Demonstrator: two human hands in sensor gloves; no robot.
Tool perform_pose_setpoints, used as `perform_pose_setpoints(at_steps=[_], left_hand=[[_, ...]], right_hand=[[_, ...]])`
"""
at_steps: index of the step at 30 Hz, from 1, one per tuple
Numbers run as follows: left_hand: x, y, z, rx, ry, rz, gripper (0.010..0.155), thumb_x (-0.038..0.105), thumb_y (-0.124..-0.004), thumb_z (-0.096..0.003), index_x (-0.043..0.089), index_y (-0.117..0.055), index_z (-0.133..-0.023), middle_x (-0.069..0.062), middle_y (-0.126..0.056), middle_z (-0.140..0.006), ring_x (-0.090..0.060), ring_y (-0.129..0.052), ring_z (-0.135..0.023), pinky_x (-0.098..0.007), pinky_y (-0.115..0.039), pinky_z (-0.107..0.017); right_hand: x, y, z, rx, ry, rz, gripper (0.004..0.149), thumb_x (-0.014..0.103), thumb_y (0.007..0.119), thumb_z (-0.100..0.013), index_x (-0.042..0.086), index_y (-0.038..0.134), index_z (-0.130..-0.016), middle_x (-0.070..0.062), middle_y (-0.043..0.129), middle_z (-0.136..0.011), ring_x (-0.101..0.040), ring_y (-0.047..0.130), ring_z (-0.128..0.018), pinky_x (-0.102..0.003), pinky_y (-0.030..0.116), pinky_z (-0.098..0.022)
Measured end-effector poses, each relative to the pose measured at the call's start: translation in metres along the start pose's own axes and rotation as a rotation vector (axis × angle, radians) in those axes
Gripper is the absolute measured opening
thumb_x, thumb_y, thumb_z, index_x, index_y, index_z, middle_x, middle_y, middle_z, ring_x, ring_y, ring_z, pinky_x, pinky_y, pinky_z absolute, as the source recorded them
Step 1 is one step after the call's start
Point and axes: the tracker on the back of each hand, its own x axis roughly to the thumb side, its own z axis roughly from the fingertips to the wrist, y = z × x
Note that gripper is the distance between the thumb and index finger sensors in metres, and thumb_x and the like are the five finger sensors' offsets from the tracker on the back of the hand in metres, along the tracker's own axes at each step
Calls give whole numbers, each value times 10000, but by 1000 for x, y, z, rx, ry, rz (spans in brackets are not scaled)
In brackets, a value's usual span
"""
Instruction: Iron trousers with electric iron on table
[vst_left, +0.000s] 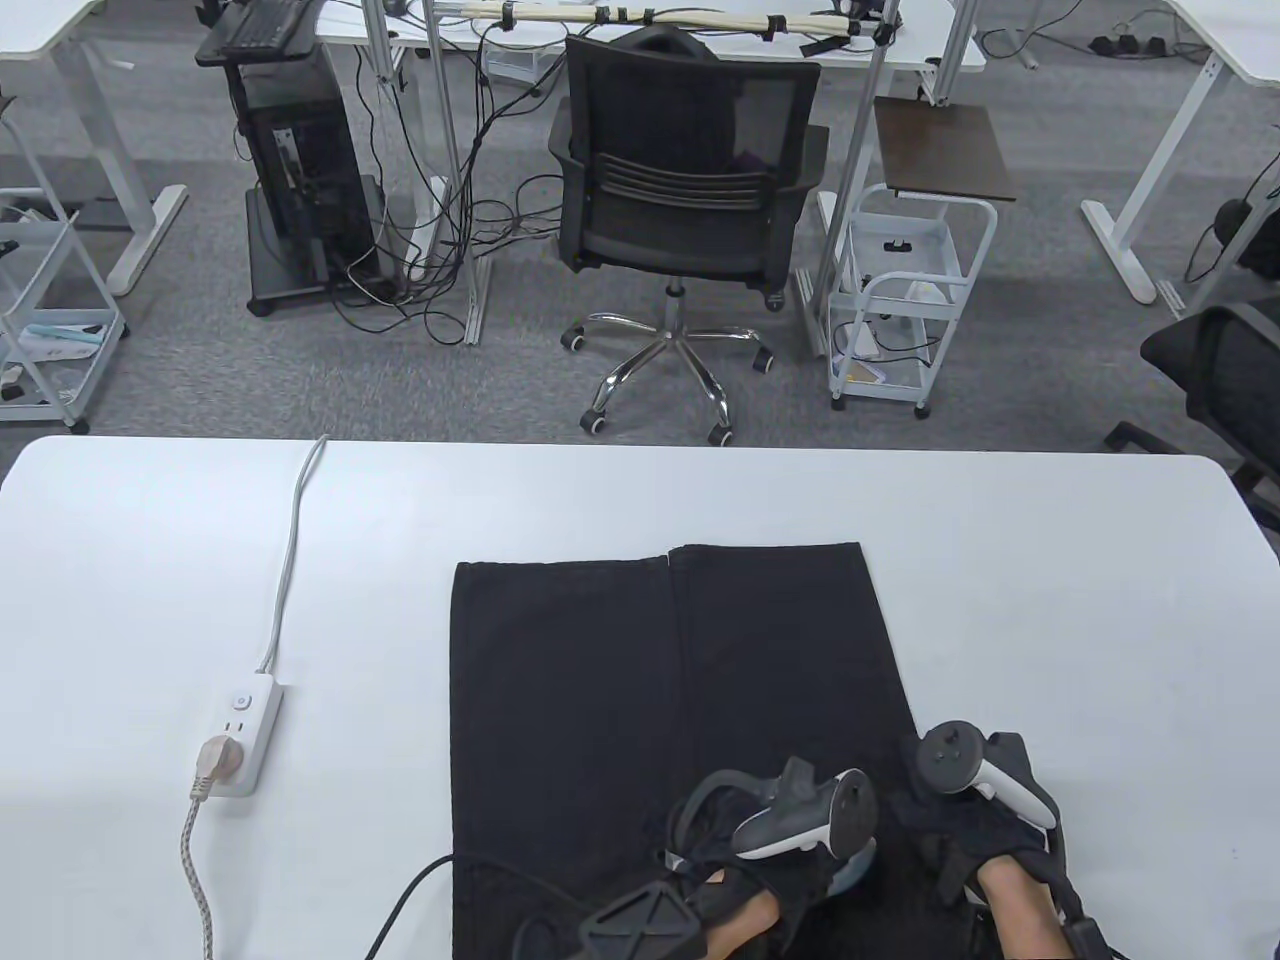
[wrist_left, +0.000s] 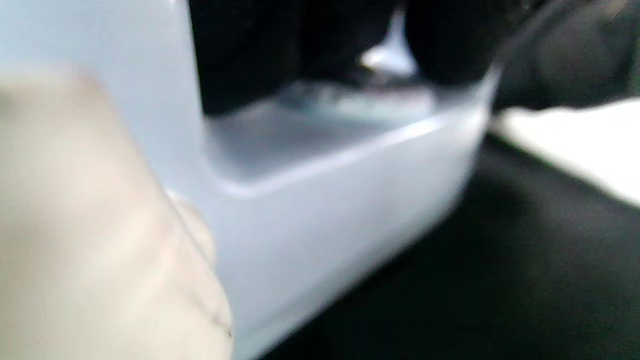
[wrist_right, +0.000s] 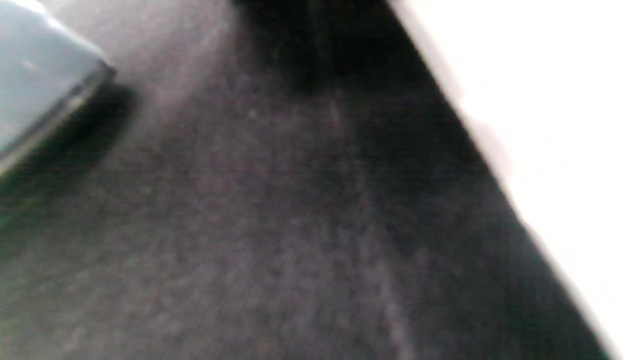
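Trousers (vst_left: 660, 690): black, matte weave, lying flat on the white counter (vst_left: 1050, 620).
Iron (wrist_left: 320, 200): smooth pale plastic, sitting on the cloth.
Left hand (vst_left: 770, 850): grip hiding from view.
Right hand (vst_left: 985, 810): resting on fabric, fingers unclear.
Power strip (vst_left: 240, 735): lying far left.

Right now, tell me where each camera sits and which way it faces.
Table view: above the near edge, looking down and across the table at the trousers, with the office beyond; left hand and right hand enter from the bottom.
Left wrist view: on the left wrist, close on the pale iron over dark cloth; a blurred bit of skin shows at left.
Right wrist view: on the right wrist, looking down at the trousers and table edge; no fingers show.
Shared: both wrist views show the iron and trousers.
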Motion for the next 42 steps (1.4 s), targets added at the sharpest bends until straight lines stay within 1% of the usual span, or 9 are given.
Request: perform_pose_setpoints(at_steps=[3,8,15,22,25,28,31,37,42], left_hand=[[-22,13,13,12,-18,189,461,512,-821,-557,117,-780,-792,23,-965,-481,-132,-1003,-383,-480,-848,-512],[-73,61,51,98,-11,583,487,486,-850,-562,77,-770,-816,-43,-986,-566,-195,-1038,-480,-544,-836,-537],[-166,136,127,430,138,734,516,472,-884,-555,58,-761,-838,-102,-988,-661,-257,-1070,-606,-606,-828,-564],[-270,165,195,659,248,949,567,473,-917,-540,39,-759,-868,-168,-977,-751,-351,-1056,-716,-659,-794,-596],[-307,168,210,763,291,975,556,462,-927,-535,50,-759,-869,-169,-972,-766,-360,-1048,-737,-671,-771,-614],[-345,168,214,854,365,910,550,456,-929,-528,71,-747,-876,-155,-961,-785,-349,-1038,-764,-672,-749,-637],[-377,158,204,886,453,834,546,450,-937,-519,92,-738,-880,-139,-952,-809,-377,-1023,-808,-677,-723,-656],[-424,117,160,851,522,917,553,441,-945,-504,103,-733,-886,-130,-951,-817,-369,-1020,-822,-669,-709,-673],[-442,87,129,810,535,948,553,437,-949,-496,112,-729,-886,-123,-947,-829,-368,-1014,-837,-668,-690,-686]], right_hand=[[-1,1,0,-3,1,1,694,400,452,-619,190,-26,-1077,-180,-145,-1093,-515,-107,-958,-785,135,-607],[-1,1,1,-5,2,3,697,404,453,-620,192,-31,-1074,-179,-151,-1091,-514,-111,-956,-784,130,-605],[-1,3,2,-14,10,9,700,408,451,-620,191,-36,-1073,-181,-152,-1089,-518,-110,-954,-786,133,-604],[0,3,2,-13,12,12,701,410,450,-619,190,-38,-1072,-184,-155,-1088,-520,-110,-954,-788,135,-602],[0,3,2,-11,14,17,701,410,448,-619,187,-40,-1071,-186,-154,-1087,-524,-108,-954,-790,139,-603],[1,3,2,-8,15,20,702,410,447,-620,185,-42,-1070,-190,-156,-1086,-526,-108,-953,-792,140,-602],[1,3,2,-6,17,25,703,410,446,-619,181,-43,-1070,-192,-156,-1085,-531,-106,-953,-793,145,-603],[2,3,1,-4,18,29,705,410,445,-620,176,-45,-1069,-199,-157,-1084,-537,-104,-951,-794,148,-603],[3,3,1,-1,20,32,705,411,443,-620,173,-47,-1068,-200,-159,-1083,-540,-105,-950,-795,149,-603]])
